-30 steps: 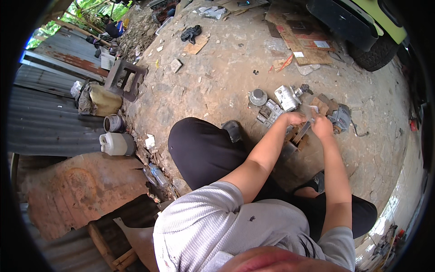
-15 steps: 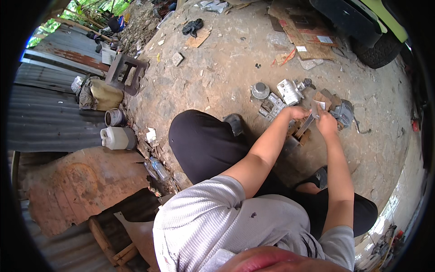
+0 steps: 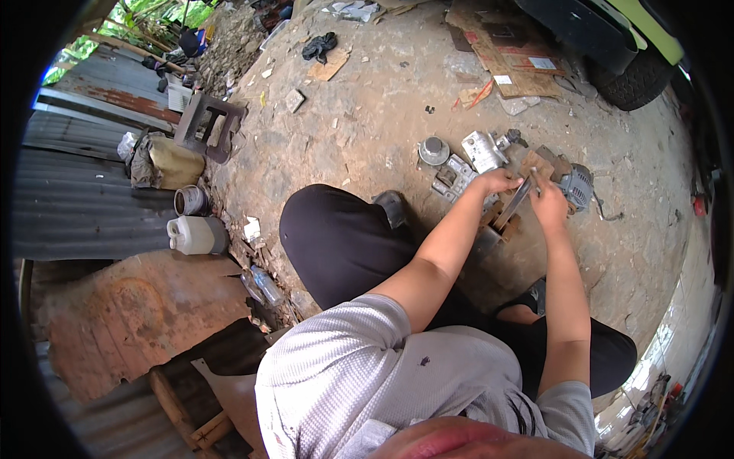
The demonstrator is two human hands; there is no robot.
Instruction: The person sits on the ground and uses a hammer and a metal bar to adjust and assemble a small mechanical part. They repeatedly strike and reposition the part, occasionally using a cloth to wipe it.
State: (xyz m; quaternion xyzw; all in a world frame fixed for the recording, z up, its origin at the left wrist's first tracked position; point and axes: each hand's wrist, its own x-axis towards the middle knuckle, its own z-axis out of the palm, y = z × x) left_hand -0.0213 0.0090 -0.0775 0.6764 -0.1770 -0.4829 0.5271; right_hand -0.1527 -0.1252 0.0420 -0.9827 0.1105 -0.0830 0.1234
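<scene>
My left hand (image 3: 501, 182) is closed, its fingertips at the upper end of a flat metal bar (image 3: 516, 200). Opposite it, my right hand (image 3: 549, 205) is closed around a thin flat piece (image 3: 534, 180), seen nearly edge-on; its kind is unclear. The bar slants down to a rusty brown metal block (image 3: 505, 225) on the ground. Just past my hands lies a brown flat scrap (image 3: 538, 163). A grey finned motor part (image 3: 578, 188) sits right of my right hand. Beyond my left hand are a silver metal housing (image 3: 483, 151) and a pale cast bracket (image 3: 457, 176).
A round metal part (image 3: 434, 151) lies beside the bracket. Flattened cardboard (image 3: 520, 65) and a vehicle tire (image 3: 633, 86) are at the far right. To the left stand a white jug (image 3: 197, 235), a dark bucket (image 3: 191, 200) and a brown plastic stool (image 3: 210, 126) near corrugated sheets.
The thin piece with a white patch at my right hand has turned, and its broad face no longer shows. Both hands remain close together; the view has shifted slightly.
</scene>
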